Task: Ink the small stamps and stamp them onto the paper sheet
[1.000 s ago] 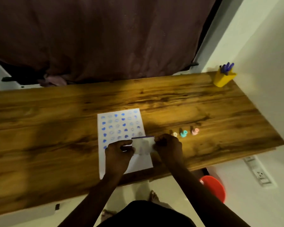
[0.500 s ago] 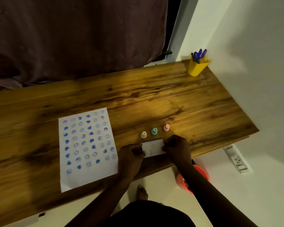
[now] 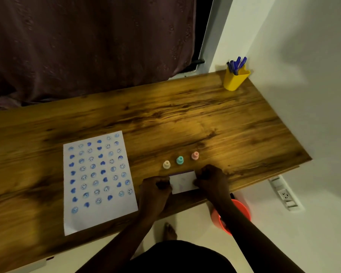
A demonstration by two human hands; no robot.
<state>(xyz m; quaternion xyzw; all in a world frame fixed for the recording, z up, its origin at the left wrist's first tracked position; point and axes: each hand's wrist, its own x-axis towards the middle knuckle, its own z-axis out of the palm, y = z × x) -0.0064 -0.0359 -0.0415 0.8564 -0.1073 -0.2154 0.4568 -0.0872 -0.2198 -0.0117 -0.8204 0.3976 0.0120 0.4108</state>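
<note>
A white paper sheet [image 3: 98, 180] covered with several rows of blue hearts and smiley stamps lies on the wooden table [image 3: 185, 119]. Three small stamps stand in a row to its right: cream [image 3: 166, 164], teal [image 3: 180, 160], pink [image 3: 195, 155]. Just in front of them a white rectangular ink pad case [image 3: 183, 182], faintly stained purple, sits at the table's front edge. My left hand [image 3: 155, 192] grips its left end and my right hand [image 3: 211, 180] grips its right end. Whether the case is open or closed cannot be told.
A yellow pen holder [image 3: 235, 79] with blue pens stands at the table's far right corner by the white wall. A dark curtain hangs behind the table. Below the front edge are a red-orange bucket [image 3: 238, 211], a wall socket [image 3: 283, 194] and my bare foot.
Both hands carried the white case from over the sheet's lower part to the right, in front of the three stamps. The camera view swung right too.
</note>
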